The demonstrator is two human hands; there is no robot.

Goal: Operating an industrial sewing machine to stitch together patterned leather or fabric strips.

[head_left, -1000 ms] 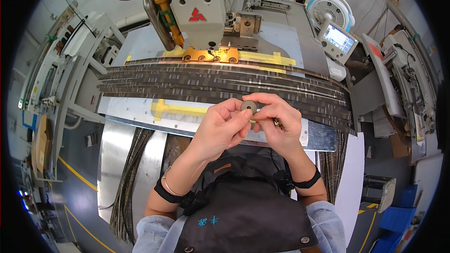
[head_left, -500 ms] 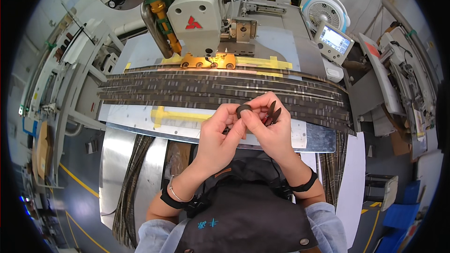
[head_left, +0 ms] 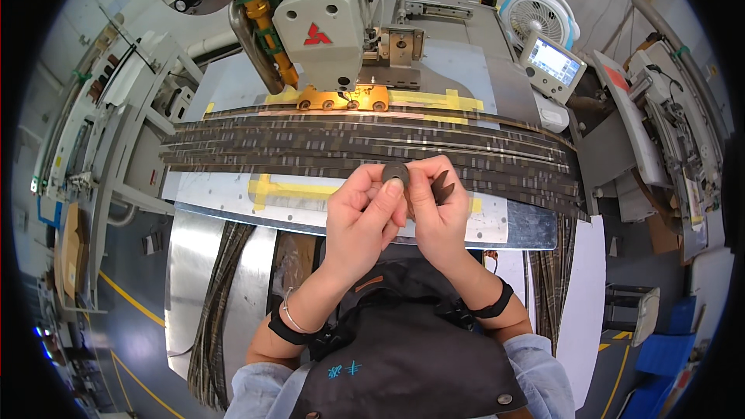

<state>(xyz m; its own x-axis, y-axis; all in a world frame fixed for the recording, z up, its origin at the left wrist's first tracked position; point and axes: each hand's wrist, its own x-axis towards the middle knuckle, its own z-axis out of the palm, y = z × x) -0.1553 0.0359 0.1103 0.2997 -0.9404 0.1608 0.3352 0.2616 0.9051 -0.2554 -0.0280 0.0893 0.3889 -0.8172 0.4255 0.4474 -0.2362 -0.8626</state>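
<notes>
Between thumb and fingers of my left hand (head_left: 353, 221) is a bobbin (head_left: 395, 171), small, round and dark, its face turned up. My right hand (head_left: 438, 221) is closed around thread snips (head_left: 443, 188); their dark pointed blades stick out beyond the index finger, and the handles are hidden in the palm. Thumb and fingertips of the right hand come up to the bobbin's right side; whether they pinch a thread I cannot tell. Both hands are raised over the front edge of the work plate (head_left: 310, 217). Dark patterned straps (head_left: 295, 140) lie across the plate just beyond them.
A sewing machine head (head_left: 318, 39) stands behind the straps, above a lit clamp (head_left: 341, 99). Yellow tape (head_left: 260, 192) marks the plate. A control screen (head_left: 553, 62) and white fan (head_left: 535, 15) are at the back right. Strap bundles (head_left: 213, 318) hang at the lower left.
The bobbin has been turned so that its face shows, with my left thumb now on it. My right hand has shifted slightly left, and the snips' blades have swung closer together.
</notes>
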